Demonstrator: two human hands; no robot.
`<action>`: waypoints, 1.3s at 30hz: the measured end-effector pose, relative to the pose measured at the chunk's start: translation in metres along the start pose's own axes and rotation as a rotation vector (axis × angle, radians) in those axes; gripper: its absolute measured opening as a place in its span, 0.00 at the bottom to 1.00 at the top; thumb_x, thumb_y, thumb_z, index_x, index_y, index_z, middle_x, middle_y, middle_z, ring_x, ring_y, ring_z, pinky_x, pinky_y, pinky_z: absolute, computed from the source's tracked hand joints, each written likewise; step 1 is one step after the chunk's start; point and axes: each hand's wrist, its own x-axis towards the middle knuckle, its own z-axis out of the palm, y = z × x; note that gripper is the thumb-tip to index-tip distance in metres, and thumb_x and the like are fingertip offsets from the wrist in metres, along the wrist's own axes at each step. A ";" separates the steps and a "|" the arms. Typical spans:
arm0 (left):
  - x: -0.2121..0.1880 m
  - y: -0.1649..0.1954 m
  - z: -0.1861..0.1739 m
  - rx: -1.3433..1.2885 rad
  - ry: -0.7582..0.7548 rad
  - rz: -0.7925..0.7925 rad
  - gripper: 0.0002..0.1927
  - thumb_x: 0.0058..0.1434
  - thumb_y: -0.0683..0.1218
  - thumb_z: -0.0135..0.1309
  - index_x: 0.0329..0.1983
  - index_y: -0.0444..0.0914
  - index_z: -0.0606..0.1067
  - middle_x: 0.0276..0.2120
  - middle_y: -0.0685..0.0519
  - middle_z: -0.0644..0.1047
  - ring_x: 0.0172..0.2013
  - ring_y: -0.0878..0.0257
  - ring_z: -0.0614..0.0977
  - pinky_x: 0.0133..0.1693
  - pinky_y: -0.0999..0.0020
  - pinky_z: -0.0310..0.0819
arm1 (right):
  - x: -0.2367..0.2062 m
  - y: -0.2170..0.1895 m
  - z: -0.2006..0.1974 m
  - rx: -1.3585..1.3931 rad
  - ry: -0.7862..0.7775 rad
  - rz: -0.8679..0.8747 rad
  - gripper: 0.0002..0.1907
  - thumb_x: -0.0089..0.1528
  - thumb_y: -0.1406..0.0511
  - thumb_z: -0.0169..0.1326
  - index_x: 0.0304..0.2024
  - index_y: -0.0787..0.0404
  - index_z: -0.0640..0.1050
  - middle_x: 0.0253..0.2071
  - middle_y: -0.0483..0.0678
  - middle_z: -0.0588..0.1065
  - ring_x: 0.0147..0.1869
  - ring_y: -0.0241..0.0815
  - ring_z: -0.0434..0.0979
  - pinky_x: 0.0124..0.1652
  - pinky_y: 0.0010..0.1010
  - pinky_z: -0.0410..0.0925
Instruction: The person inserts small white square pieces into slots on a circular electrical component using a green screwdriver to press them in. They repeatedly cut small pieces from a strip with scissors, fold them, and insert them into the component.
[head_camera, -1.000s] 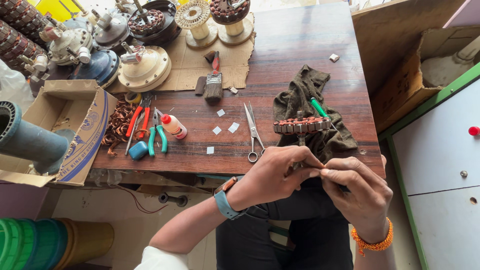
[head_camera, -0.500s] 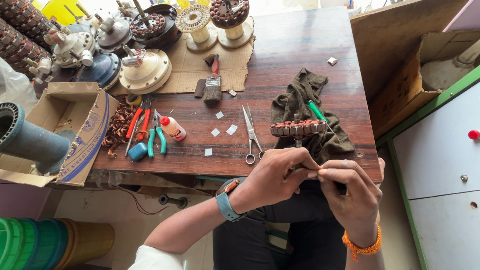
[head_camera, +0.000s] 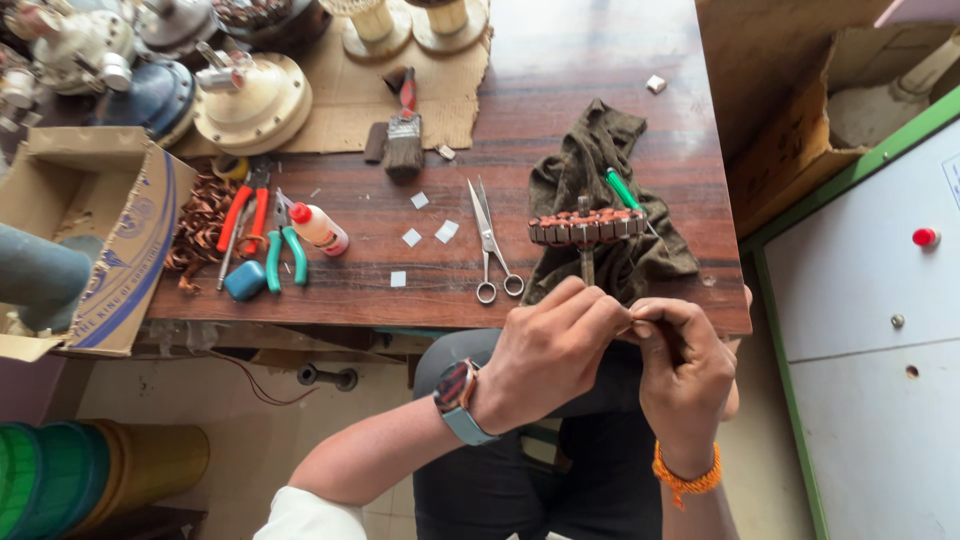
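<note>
A: What had changed since the frame a second earlier?

B: Mostly the view. The bench filled more of the picture, and the fan housings (head_camera: 240, 95) and spools (head_camera: 375, 20) at its far edge ran off the top. The hands themselves had hardly moved; they remained together just past the near edge of the table (head_camera: 560, 60).

A: And the grip?

B: The left hand (head_camera: 545, 355) was curled, its fingertips pinched against those of the right hand (head_camera: 685, 365), which was closed the same way. Something small sat between them, too hidden to name. That pinch looked the same as before.

A: Where was the rotor?

B: The rotor (head_camera: 585, 228), a ring of copper-wound slots on a shaft, lay on the dark cloth (head_camera: 590, 150) on the table, just beyond the fingers and untouched. A green screwdriver (head_camera: 625, 190) rested on the cloth beside it. Neither had shifted.

A: The rest of the bench?

B: The scissors (head_camera: 492, 245) lay left of the cloth, with small white paper squares (head_camera: 412, 237) nearby. Further left were a glue bottle (head_camera: 318, 227), red pliers (head_camera: 245, 205) and green pliers (head_camera: 285, 250). A brush (head_camera: 403, 135) lay on the cardboard sheet (head_camera: 350, 100). All stayed where they were.
</note>
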 end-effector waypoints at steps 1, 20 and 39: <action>0.000 -0.002 -0.001 -0.093 0.004 -0.018 0.09 0.61 0.38 0.60 0.44 0.38 0.75 0.34 0.53 0.75 0.38 0.57 0.78 0.37 0.64 0.75 | -0.003 0.003 0.000 0.017 0.021 -0.042 0.05 0.68 0.79 0.54 0.46 0.70 0.76 0.42 0.49 0.79 0.44 0.35 0.81 0.48 0.24 0.78; 0.008 -0.041 -0.018 -0.169 -0.518 0.085 0.13 0.66 0.48 0.58 0.51 0.41 0.72 0.36 0.54 0.78 0.40 0.56 0.82 0.33 0.61 0.76 | -0.023 0.053 -0.019 1.014 -0.319 0.724 0.06 0.68 0.70 0.56 0.42 0.66 0.71 0.29 0.45 0.72 0.27 0.28 0.72 0.23 0.17 0.69; 0.039 -0.099 -0.018 0.037 -0.266 0.194 0.34 0.56 0.56 0.66 0.64 0.45 0.71 0.64 0.48 0.67 0.64 0.47 0.66 0.62 0.46 0.65 | 0.031 0.046 -0.015 0.194 0.000 0.022 0.06 0.69 0.77 0.55 0.45 0.67 0.72 0.41 0.56 0.79 0.39 0.38 0.81 0.40 0.25 0.76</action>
